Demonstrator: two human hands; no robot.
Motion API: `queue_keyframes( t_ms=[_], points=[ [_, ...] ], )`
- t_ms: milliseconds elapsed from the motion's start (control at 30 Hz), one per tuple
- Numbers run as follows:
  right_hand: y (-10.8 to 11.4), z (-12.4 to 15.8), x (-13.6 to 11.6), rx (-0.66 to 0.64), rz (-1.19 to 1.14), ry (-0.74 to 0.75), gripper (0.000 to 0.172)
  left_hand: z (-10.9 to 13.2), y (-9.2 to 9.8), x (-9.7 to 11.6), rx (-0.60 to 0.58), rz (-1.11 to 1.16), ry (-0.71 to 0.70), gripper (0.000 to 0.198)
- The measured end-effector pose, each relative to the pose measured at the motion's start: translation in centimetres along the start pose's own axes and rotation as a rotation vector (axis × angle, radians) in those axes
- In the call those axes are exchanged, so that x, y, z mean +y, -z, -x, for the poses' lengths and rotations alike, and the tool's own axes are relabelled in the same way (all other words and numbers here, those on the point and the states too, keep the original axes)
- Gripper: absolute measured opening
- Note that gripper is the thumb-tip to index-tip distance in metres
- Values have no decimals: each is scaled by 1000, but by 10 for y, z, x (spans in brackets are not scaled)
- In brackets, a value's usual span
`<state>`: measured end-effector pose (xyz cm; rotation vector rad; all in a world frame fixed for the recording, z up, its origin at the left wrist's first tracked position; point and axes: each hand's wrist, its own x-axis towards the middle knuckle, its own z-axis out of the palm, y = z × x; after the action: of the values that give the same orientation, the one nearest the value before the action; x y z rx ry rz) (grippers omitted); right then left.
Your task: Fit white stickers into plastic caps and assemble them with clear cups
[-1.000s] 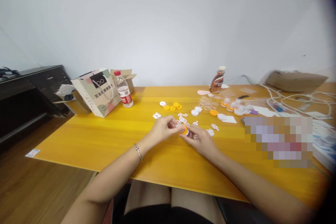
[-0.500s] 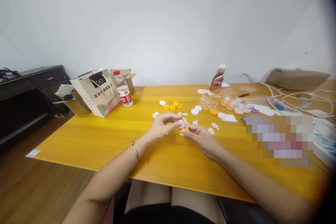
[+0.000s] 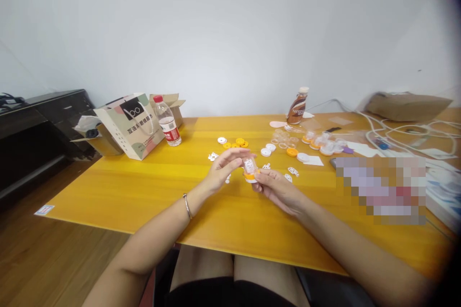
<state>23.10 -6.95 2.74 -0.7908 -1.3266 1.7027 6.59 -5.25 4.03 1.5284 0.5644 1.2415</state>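
dome point(image 3: 249, 168): held just above the counter point(image 3: 144, 192), between the two hands, roughly upright, clear shell over an orange and white base. white pieces sit inside the shell; their outline is too small to read. right hand point(image 3: 283, 192): thumb and fingers pinch the base from its right side. left hand point(image 3: 220, 171): thumb and fingers parted, curved about the shell's upper left; whether they touch it, cannot tell.

other containers: clear bottle point(image 3: 170, 127), red cap, liquid level hard to read; brown bottle point(image 3: 297, 109), pale cap; small carton point(image 3: 106, 141), white crumpled film and a dark item at its mouth; bag point(image 3: 127, 127), interior hidden; rear carton point(image 3: 177, 110), flaps open, partly behind the clear bottle, contents not visible. finished-looking domes point(image 3: 319, 144) crowd together at right, inner parts blurred.

hard to make out: a pixelated patch point(image 3: 389, 192) masks the items at right; some white cutouts point(image 3: 293, 171) near the hands are partly covered.

materials: counter is glossy, yellow, wood-grained. yellow discs point(image 3: 235, 146) and white discs point(image 3: 265, 152) are round and flat; cutouts are thin and pierced; clear rings point(image 3: 284, 139) look like plastic; bag is printed paper.
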Motion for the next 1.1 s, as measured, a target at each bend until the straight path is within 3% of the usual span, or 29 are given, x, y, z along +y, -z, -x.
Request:
queue_keyframes(
  t_ms=[67,233,433,700,800,967,1033,1100],
  points=[
    [1,0,-1,-2,-7,-4,26,0,0,0,-21,-14,18,34],
    [0,0,2,21,109,54,22,1,0,-3,78,-84,-10,27],
    [-6,0,0,58,335,176,22,2,-3,-4,118,-97,-61,26],
    [-4,-5,7,123,420,209,26,2,-6,-9,189,-237,-106,25],
    [-3,-5,8,113,380,197,25,2,-3,-9,157,-152,-18,27],
    [0,-6,10,33,276,151,29,3,4,-8,-41,34,48,30],
    [2,-7,10,30,316,161,28,2,6,-6,-88,-2,46,30],
    [3,-8,10,55,428,191,27,1,8,-3,-61,-155,15,31]
  ],
)
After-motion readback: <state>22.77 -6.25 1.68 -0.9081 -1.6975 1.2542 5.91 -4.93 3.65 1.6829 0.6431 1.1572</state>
